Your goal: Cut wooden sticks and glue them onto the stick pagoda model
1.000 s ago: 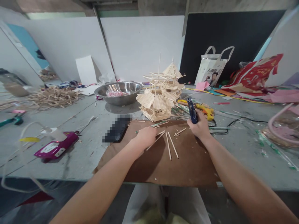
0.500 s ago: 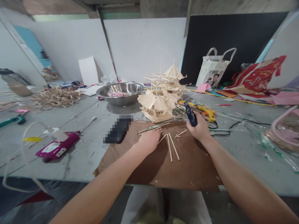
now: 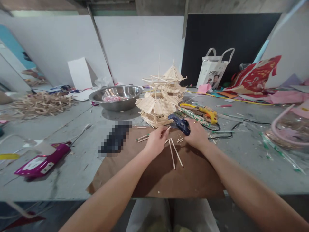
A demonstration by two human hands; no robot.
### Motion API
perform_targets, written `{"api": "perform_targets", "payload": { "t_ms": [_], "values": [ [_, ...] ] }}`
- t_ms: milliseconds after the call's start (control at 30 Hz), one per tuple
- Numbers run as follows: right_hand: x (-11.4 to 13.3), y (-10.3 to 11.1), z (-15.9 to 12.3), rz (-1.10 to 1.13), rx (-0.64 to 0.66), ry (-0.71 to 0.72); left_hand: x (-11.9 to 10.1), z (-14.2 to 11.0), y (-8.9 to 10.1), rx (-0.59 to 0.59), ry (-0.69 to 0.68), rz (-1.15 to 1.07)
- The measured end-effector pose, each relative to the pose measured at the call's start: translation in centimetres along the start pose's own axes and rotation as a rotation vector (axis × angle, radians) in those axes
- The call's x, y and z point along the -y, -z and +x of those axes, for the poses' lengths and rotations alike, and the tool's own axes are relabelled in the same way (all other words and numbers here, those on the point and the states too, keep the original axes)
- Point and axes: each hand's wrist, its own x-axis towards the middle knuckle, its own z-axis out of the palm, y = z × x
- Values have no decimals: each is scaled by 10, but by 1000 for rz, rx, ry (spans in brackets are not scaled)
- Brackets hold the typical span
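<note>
My left hand (image 3: 156, 141) pinches a thin wooden stick (image 3: 167, 129) over the brown cardboard mat (image 3: 159, 174). My right hand (image 3: 196, 135) grips a dark blue glue gun (image 3: 181, 124), its nozzle tilted left toward that stick. Just beyond both hands stands a wooden stick pagoda model (image 3: 160, 98). Loose sticks (image 3: 175, 154) lie on the mat between my hands.
A steel bowl (image 3: 116, 96) sits left of the model, a dark phone (image 3: 114, 137) at the mat's corner, a magenta device (image 3: 40, 162) further left. A heap of sticks (image 3: 40, 104) lies far left. A yellow glue gun (image 3: 209, 114), cables, bags and coloured paper crowd the right.
My left hand lifted a stick off the mat toward the model. My right hand swung the blue glue gun from upright to pointing left at the stick. The view shifted right.
</note>
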Motion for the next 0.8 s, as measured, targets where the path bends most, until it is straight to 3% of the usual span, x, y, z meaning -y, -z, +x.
{"api": "perform_targets", "payload": {
  "t_ms": [200, 800],
  "values": [
    [9, 1, -3, -22, 9, 46, -1, -3, -3, -4, -37, -169],
    [13, 5, -6, -186, -25, 77, -3, -9, -2, -53, -51, -166]
  ]
}}
